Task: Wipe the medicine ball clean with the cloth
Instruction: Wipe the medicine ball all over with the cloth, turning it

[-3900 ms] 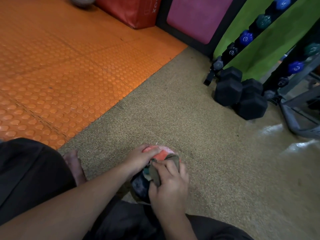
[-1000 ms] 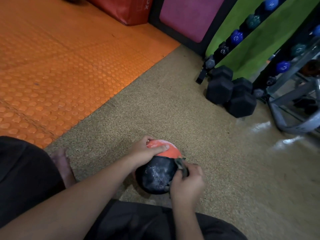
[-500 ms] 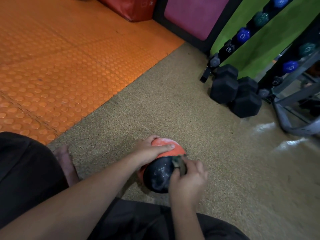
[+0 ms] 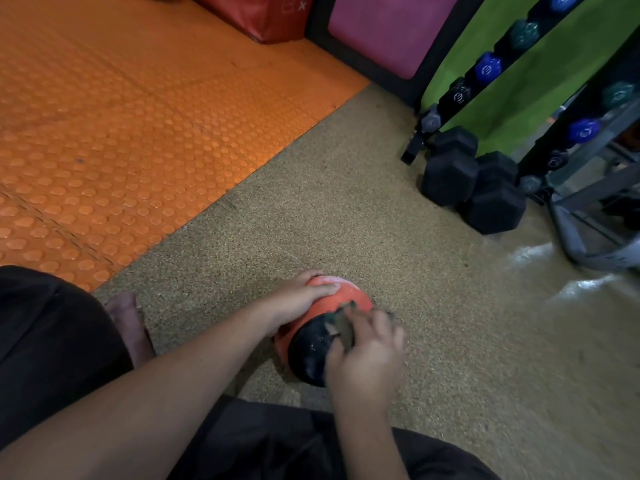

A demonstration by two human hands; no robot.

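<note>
An orange and black medicine ball (image 4: pixel 311 344) sits on the speckled tan floor just in front of my knees. My left hand (image 4: pixel 294 301) lies over its far orange top, fingers stretched across the ball and steadying it. My right hand (image 4: pixel 363 355) holds a small dark grey-green cloth (image 4: pixel 341 329) and presses it against the ball's right side, where the black part meets the orange. The right hand is slightly blurred. The black part looks dusty with pale specks.
My bare foot (image 4: pixel 128 323) rests on the floor left of the ball. An orange studded mat (image 4: pixel 104 133) covers the left. Black hex dumbbells (image 4: pixel 474 188) and a dumbbell rack (image 4: pixel 491 64) stand at the right, with a grey metal frame (image 4: pixel 588 237) beyond.
My right hand with the cloth has slid up the ball's right side onto the black and orange seam. The ball has turned a little, showing more orange at the left. The left hand keeps its hold.
</note>
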